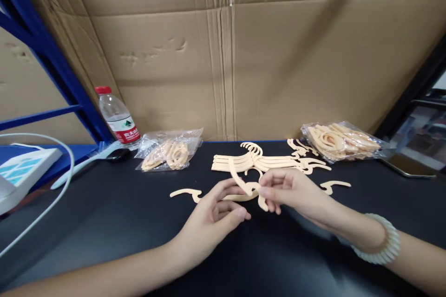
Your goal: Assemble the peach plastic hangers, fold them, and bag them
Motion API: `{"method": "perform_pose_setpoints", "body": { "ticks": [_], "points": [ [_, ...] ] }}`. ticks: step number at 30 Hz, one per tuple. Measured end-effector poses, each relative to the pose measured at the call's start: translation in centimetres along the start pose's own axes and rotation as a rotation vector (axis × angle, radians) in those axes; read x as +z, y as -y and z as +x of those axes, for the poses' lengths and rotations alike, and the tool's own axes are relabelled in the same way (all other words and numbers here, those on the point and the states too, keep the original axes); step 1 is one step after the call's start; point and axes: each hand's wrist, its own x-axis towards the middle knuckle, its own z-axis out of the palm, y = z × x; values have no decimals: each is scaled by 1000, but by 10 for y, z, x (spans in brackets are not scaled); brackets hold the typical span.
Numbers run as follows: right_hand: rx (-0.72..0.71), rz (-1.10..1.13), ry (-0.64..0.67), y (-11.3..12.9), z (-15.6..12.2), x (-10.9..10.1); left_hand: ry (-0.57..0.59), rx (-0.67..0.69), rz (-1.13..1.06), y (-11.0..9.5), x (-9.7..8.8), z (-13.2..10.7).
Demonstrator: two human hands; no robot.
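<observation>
My left hand (218, 216) and my right hand (292, 192) meet over the black table (104, 213), both pinching thin cream plastic hanger pieces (244, 185). The right fingers grip one curved piece that sticks up and left; the left fingers curl round a piece lying flatter below it. Just behind the hands lies a neat stack of assembled cream hangers (254, 160). Loose hanger halves lie to the left (186, 192) and to the right (334, 185). A pale bead bracelet (383, 241) circles my right wrist.
A clear bag of hanger parts (169, 153) lies at the back left, a fuller bag (343, 139) at the back right. A water bottle with a red cap (116, 116) stands by a blue rack (52, 60). Cardboard (244, 55) walls the back. A white cable (52, 195) curves at left.
</observation>
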Motion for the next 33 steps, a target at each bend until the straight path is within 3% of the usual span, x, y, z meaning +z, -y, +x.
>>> {"method": "perform_pose_setpoints", "body": {
  "ticks": [6, 11, 13, 16, 19, 21, 25, 33],
  "points": [
    [42, 68, 80, -8, -1, 11, 17, -31, -173, -3, 4, 1],
    [79, 94, 145, -10, -3, 17, 88, -31, -226, -4, 5, 2],
    [82, 80, 169, -9, -3, 16, 64, -29, -202, -5, 5, 1],
    [-92, -162, 85, -9, 3, 0, -62, 0, -51, -9, 2, 0],
    [-453, -730, -145, -12, 14, -32, -209, 40, 85, -14, -3, -1],
    [-570, -1030, -249, -17, 22, -54, -285, 33, 74, -17, -7, 0],
    [-540, -1243, -220, -29, 33, -78, -379, -1, -61, -25, -16, 5],
    [-518, -1206, -211, -31, 32, -74, -339, -37, -41, -39, -40, 17]
  ]
}}
